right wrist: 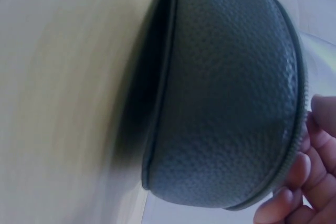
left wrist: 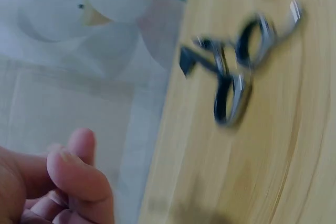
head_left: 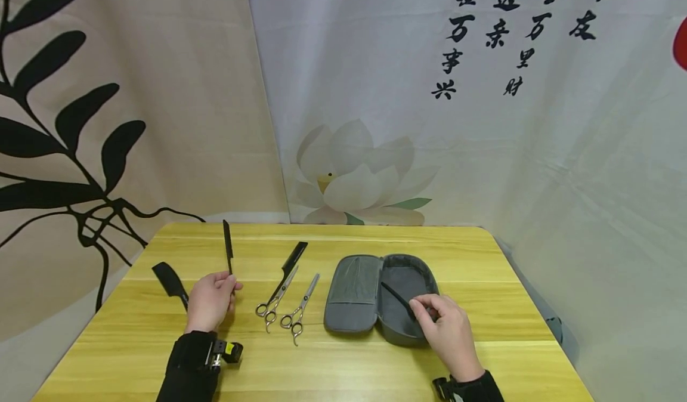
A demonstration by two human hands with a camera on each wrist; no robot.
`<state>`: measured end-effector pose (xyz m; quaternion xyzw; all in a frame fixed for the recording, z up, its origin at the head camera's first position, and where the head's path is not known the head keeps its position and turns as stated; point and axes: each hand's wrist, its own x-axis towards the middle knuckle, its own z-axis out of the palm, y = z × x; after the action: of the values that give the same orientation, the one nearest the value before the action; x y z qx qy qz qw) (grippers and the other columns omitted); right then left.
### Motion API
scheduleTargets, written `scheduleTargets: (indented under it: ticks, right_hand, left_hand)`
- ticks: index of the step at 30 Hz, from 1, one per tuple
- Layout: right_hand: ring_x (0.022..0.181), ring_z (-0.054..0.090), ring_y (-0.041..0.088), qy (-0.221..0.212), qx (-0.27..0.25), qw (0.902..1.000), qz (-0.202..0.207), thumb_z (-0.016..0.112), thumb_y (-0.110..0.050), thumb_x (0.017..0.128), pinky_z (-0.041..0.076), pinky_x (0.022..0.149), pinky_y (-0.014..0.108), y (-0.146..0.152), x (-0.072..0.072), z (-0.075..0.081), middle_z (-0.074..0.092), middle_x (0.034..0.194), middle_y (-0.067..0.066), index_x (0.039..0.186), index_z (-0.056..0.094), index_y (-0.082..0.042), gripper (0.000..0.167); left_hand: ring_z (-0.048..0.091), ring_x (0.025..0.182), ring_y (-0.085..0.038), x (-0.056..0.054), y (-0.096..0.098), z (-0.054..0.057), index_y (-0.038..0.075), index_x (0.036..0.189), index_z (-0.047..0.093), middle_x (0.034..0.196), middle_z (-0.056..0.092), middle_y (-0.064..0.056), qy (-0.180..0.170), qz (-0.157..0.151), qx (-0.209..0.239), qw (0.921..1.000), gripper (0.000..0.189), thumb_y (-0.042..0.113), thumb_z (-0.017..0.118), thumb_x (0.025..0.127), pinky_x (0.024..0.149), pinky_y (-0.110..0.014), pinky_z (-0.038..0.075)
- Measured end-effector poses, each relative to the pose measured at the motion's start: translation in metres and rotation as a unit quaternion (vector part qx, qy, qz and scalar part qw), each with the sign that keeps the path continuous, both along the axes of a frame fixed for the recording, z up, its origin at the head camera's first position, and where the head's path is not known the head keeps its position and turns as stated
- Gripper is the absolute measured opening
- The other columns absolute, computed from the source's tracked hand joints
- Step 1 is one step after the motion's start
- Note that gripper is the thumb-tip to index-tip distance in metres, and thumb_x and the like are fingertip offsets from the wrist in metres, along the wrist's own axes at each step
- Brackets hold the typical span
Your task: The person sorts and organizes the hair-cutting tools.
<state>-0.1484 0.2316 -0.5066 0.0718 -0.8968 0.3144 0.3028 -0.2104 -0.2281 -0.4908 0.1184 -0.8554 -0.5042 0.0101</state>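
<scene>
Here the left hand (head_left: 208, 302) pinches a black comb (head_left: 228, 244) pointing to twelve o'clock, while the right hand (head_left: 448, 327) grasps a slim black tool (head_left: 396, 297) pointing to ten o'clock over the open grey case (head_left: 351, 317)

A draped corner, home or studio I can't tell: printed cloth (head_left: 349, 50), lotus (head_left: 354, 178) and brush lettering (head_left: 507, 35) showing, hangs right behind a wood-grain table (head_left: 322, 372)!
</scene>
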Motion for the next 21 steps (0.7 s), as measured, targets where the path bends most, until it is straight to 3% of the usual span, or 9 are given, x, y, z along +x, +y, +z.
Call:
scheduleTargets:
  ticks: [3,7,9,14,21]
  right_hand:
    - [0.068,0.052,-0.003,-0.003,-0.002,1.0000,0.000,0.089,-0.013,0.087,0.047,0.058,0.021,0.000,0.000,0.001,0.061,0.075,-0.016,0.089,0.079,-0.022,0.013]
    - [0.068,0.051,-0.003,-0.008,-0.004,1.0000,0.000,0.089,-0.014,0.088,0.046,0.057,0.021,0.000,0.001,0.001,0.060,0.075,-0.016,0.089,0.079,-0.022,0.013]
    - [0.068,0.051,-0.003,-0.008,-0.003,1.0000,0.000,0.089,-0.014,0.088,0.046,0.057,0.021,0.000,0.001,0.001,0.060,0.074,-0.016,0.089,0.079,-0.022,0.013]
    - [0.068,0.051,-0.003,-0.004,-0.005,1.0000,0.001,0.088,-0.013,0.088,0.045,0.057,0.021,0.000,0.001,0.002,0.061,0.074,-0.016,0.090,0.080,-0.022,0.012]
    - [0.067,0.050,-0.003,0.000,-0.003,1.0000,0.000,0.089,-0.014,0.088,0.043,0.057,0.020,0.000,0.001,0.000,0.060,0.072,-0.016,0.088,0.080,-0.022,0.012]
  left_hand:
    - [0.064,0.073,-0.013,0.001,0.005,-0.004,-0.008,0.150,0.049,0.116,0.078,-0.017,0.014,0.021,0.087,0.9959,0.048,0.024,0.053,0.114,0.062,-0.028,0.060]
    - [0.063,0.075,-0.006,0.001,0.012,-0.012,-0.004,0.147,0.053,0.099,0.079,0.008,0.019,0.041,0.188,0.9811,0.046,0.027,0.055,0.113,0.064,-0.023,0.061]
    - [0.063,0.074,-0.005,0.001,0.017,-0.014,-0.005,0.146,0.053,0.093,0.077,0.014,0.028,0.044,0.222,0.9736,0.046,0.027,0.056,0.113,0.063,-0.022,0.059]
    - [0.064,0.072,-0.006,0.004,0.032,-0.016,-0.005,0.138,0.056,0.092,0.078,0.012,0.057,0.037,0.257,0.9639,0.039,0.024,0.059,0.111,0.062,-0.021,0.058]
    - [0.068,0.072,-0.009,0.009,0.042,-0.018,-0.001,0.127,0.059,0.095,0.080,0.009,0.080,0.024,0.275,0.9579,0.029,0.022,0.062,0.110,0.065,-0.025,0.062]
